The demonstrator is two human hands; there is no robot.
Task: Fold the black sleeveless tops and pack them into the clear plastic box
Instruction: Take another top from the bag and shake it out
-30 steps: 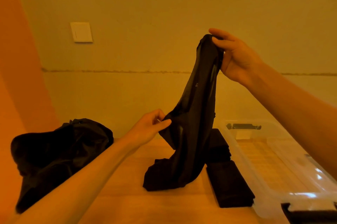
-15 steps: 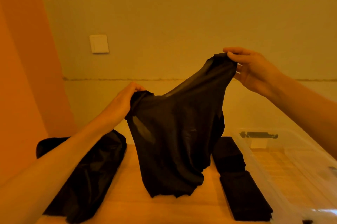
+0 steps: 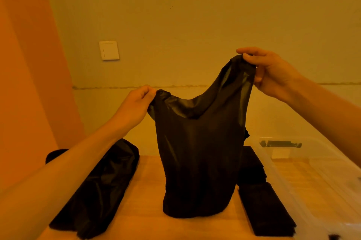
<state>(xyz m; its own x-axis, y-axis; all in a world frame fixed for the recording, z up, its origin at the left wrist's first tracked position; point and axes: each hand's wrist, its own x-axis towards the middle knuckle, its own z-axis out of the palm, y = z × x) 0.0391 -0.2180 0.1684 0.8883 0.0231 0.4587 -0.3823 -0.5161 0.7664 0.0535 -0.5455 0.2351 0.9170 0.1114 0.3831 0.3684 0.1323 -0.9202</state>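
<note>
I hold a black sleeveless top [image 3: 199, 154] upright in the air over the wooden table [image 3: 144, 177], its hem bunched on the tabletop. My left hand [image 3: 134, 107] pinches its left shoulder strap. My right hand [image 3: 271, 72] pinches the right strap, held higher. A heap of unfolded black tops [image 3: 101, 187] lies at the left. Two folded black tops [image 3: 263, 210] lie in a row at the right, beside the clear plastic box [image 3: 304, 181]. The box stands open, and nothing shows inside it.
A pale wall with a white switch plate [image 3: 109, 50] rises right behind the table. An orange wall [image 3: 25, 83] closes in on the left. The box has a dark latch [image 3: 280, 143] at its far end.
My left hand went from the top's lower edge up to the left strap and my right hand came down, so the top spread open between my hands.
</note>
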